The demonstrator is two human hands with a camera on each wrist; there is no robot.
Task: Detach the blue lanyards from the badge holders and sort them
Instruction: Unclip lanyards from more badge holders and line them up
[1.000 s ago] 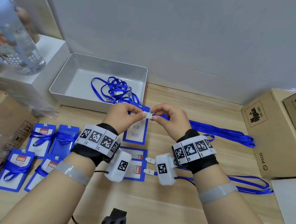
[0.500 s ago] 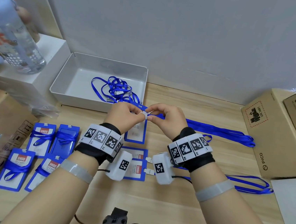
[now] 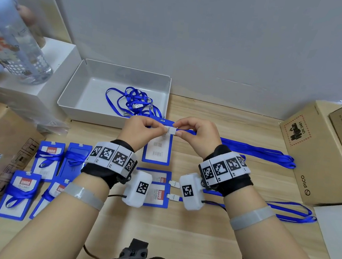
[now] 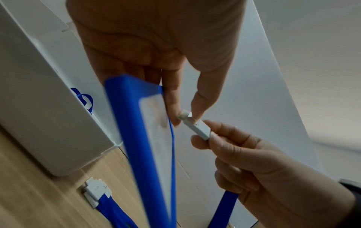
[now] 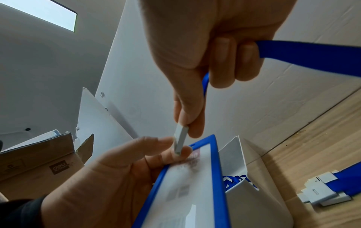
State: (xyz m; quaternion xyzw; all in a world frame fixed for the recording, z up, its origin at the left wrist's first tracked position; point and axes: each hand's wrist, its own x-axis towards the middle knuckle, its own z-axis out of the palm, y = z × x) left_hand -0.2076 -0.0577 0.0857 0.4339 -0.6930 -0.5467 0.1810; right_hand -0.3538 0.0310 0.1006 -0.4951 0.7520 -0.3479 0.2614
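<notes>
From above, the left hand holds a badge holder up in front of the tray and the right hand pinches the white clasp. The left wrist view shows both hands gripping the clasp, seemingly half open. The right wrist view shows the lanyard running through the right fist; next, I reckon, pull apart.

The blue badge holder hangs upright above the table, white clip attached. Its blue lanyard trails toward the table's right edge.

We hold both forearms forward, wrists nearly level. Our left hand pinches thumb against forefinger, other fingers curled. Our right hand mirrors that pinch, fingertips of both hands nearly meeting.
</notes>
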